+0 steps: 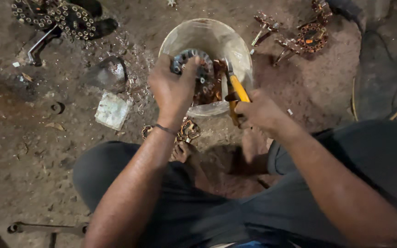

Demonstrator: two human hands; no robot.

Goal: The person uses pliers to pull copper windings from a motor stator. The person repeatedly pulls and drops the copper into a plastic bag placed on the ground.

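Squatting over a dirt floor (33,147) littered with metal scraps (a wrench lies near), the person works above a shallow bowl (235,46). Left hand (173,89) grip closes on a wound stator ring (191,62); right hand (260,112) clasps yellow-handled pliers (236,89) beside it.

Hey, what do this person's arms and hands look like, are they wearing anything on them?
Both forearms are bare, with no sleeves and no gloves in view. The left hand has a thin dark band around its wrist. The right hand shows no ring, watch or band that I can make out.
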